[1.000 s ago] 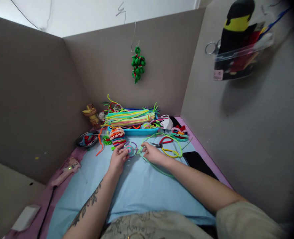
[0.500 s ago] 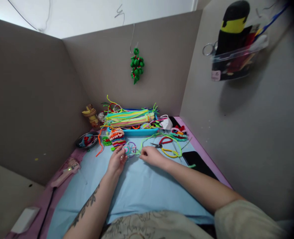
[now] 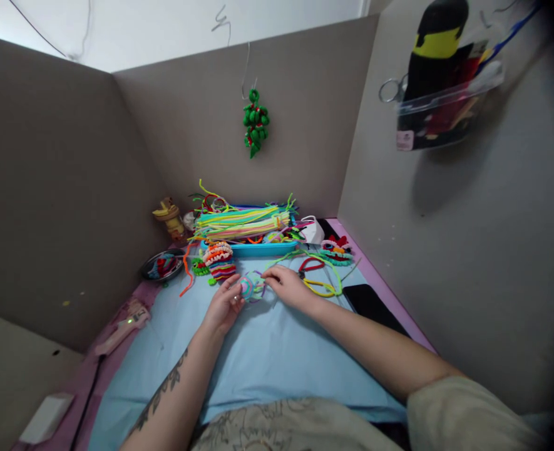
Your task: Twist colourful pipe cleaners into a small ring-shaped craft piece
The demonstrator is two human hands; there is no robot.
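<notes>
Between the thumb and fingers of my left hand [image 3: 225, 305] is a small rounded piece of coiled pastel pipe cleaners [image 3: 247, 289], in pink, turquoise and pale green with purple loops. My right hand [image 3: 283, 286] is closed at the right side of this piece, fingertips pinched by its purple loop; what exactly they grip is too small to make out. Just behind my left hand stands a striped pipe-cleaner figure [image 3: 221, 263] with an orange and cream top. Scissors [image 3: 321, 287] with red and yellow handles lie right of my right hand, their blades mostly hidden behind it.
A blue tray [image 3: 262, 250] heaped with pipe cleaners [image 3: 243, 222] stands at the back. At the right lie a black phone [image 3: 373, 307] and a red and teal pipe-cleaner piece [image 3: 337, 250]. A hot glue gun [image 3: 124, 326] and a dark bowl [image 3: 164, 266] are at the left.
The coiled piece has turned and shifted slightly right in my left hand. My right hand has risen from the green strand to the piece's upper right side and now covers the scissor blades.
</notes>
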